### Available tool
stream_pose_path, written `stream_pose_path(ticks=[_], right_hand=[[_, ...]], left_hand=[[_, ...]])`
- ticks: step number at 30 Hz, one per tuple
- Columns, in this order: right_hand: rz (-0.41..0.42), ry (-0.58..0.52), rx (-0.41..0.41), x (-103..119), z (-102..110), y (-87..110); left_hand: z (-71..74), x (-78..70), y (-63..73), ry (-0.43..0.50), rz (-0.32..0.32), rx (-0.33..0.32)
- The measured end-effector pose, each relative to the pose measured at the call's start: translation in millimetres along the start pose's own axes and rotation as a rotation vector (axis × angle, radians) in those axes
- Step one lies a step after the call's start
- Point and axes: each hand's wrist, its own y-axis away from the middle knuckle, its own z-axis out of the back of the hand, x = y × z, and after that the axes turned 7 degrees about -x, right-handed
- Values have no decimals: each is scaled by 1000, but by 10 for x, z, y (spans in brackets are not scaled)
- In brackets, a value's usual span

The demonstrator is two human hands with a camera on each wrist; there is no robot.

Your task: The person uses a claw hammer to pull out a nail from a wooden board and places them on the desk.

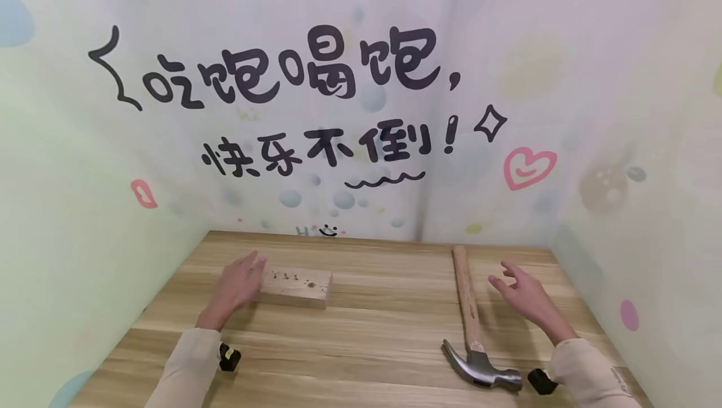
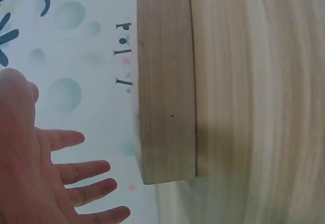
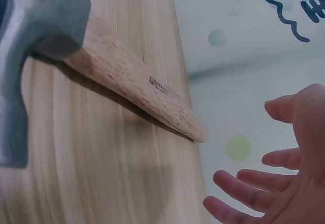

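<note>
A pale wooden block (image 1: 293,300) lies at the left of the table, its long side facing me. Short nails (image 1: 286,276) stick up from its top; the left wrist view shows them in profile beyond the block's edge. Over the block's left end hovers my left hand (image 1: 238,282), fingers spread and holding nothing. A claw hammer (image 1: 469,308) lies on the right side, wooden handle pointing away and steel head (image 3: 48,18) toward me. Just right of its handle, my right hand (image 1: 524,292) is in the air with fingers apart and nothing in it.
The wood-grain table (image 1: 383,345) ends at a printed backdrop (image 1: 361,207) along the back, with more printed panels at both sides. A small black device sits at each wrist, below the cuffs.
</note>
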Motion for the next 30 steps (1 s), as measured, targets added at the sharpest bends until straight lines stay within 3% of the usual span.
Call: stream_pose_path(ticks=[7, 12, 23, 27, 30], right_hand=[[-105, -81, 50, -10, -80, -1], [-187, -195, 86, -13, -179, -8], [-273, -261, 110, 41, -411, -60], [-293, -271, 97, 67, -458, -31], [-317, -296, 104, 94, -491, -18]], left_hand=[[-36, 19, -52, 61, 91, 1], [-81, 30, -96, 45, 142, 86], [-142, 175, -127, -20, -6, 237], [-197, 168, -146, -46, -60, 261], [-226, 148, -143, -50, -57, 266]])
